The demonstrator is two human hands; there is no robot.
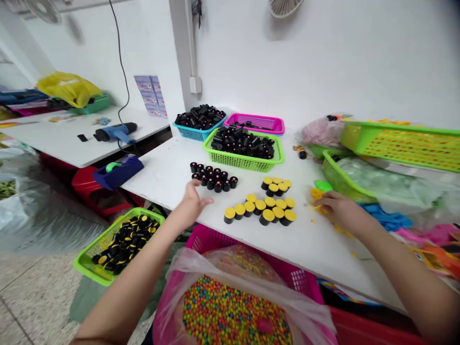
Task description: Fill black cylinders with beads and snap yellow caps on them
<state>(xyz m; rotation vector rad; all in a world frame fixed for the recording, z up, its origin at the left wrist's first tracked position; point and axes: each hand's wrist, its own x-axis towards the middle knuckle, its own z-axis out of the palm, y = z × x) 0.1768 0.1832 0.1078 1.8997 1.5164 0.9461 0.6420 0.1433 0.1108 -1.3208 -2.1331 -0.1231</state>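
My left hand (pixel 192 200) lies on the white table (pixel 172 167) with fingers stretched out, just below a cluster of open black cylinders (pixel 213 177). My right hand (pixel 336 206) rests on a small pile of yellow caps (pixel 316 194), fingers curled over them; what they grip is hidden. Between the hands stand several black cylinders with yellow caps (pixel 260 211), and a smaller capped group (pixel 276 186) behind them.
Green basket (pixel 244 160), blue basket (pixel 199 124) and pink basket (pixel 257 122) hold black cylinders. Below the table's edge sit a pink basket with a bag of coloured candy beads (pixel 233 311) and a green basket of capped cylinders (pixel 120 242). Green baskets (pixel 398 141) and bags crowd the right.
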